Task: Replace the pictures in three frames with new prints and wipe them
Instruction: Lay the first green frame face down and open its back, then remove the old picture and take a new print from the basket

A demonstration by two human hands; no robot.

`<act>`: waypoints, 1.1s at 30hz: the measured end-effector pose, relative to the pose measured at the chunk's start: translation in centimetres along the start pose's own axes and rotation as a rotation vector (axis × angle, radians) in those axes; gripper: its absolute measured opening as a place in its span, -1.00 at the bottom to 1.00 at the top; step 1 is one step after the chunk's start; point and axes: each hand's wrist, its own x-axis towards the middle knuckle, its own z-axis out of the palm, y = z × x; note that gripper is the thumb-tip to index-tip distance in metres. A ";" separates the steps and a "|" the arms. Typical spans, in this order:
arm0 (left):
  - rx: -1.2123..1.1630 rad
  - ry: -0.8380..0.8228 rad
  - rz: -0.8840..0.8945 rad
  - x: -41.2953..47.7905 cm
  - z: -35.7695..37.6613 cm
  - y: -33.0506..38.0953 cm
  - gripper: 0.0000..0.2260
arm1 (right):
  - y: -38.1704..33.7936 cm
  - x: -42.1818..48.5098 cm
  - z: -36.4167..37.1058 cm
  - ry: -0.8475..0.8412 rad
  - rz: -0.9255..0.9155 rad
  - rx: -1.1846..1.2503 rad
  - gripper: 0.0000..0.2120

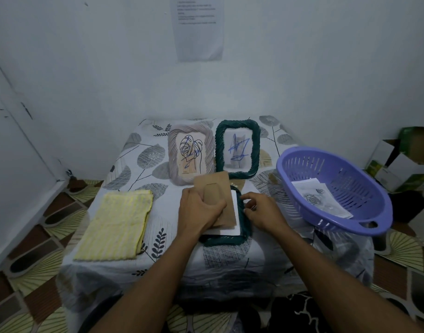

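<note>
Working face-down on the dark green frame (pixel 224 239), the landmark here, at the table's near middle. Far left of it: folded yellow cloth (pixel 117 224), flat, untouched, well apart. Left hand (pixel 199 210) lies over the frame's left half, fingers closed on the brown backing board (pixel 217 198), which sits tilted, its far end raised off the frame; white paper (pixel 233 212) shows beneath it. Right hand (pixel 261 211) at the frame's right edge, fingertips pinched near the rim; whether they grip a tab or the rim itself, cannot tell. Behind the frame stand two more upright: a pale twisted frame (pixel 190 155) and another green one (pixel 237 149), both with scribbled-over pictures. Right of the frame: purple basket (pixel 333 188) holding prints (pixel 319 197). Judgement: step in hand is freeing the backing. Do it well by steadying the rim with the right, lifting the board evenly, not bending it, and keeping the glass seated underneath.
</note>
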 end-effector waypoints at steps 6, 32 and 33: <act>-0.007 0.036 -0.032 1.2 -2.7 -1.9 -0.59 | 0.2 0.3 -0.7 0.011 0.056 -0.047 -0.69; 0.379 0.022 0.218 -0.1 -3.9 -8.4 -0.59 | 0.5 -0.5 -1.2 0.009 0.032 -0.122 -0.67; 0.404 0.031 0.210 0.0 -3.8 -8.2 -0.61 | 0.5 -0.5 -1.2 0.007 0.033 -0.120 -0.67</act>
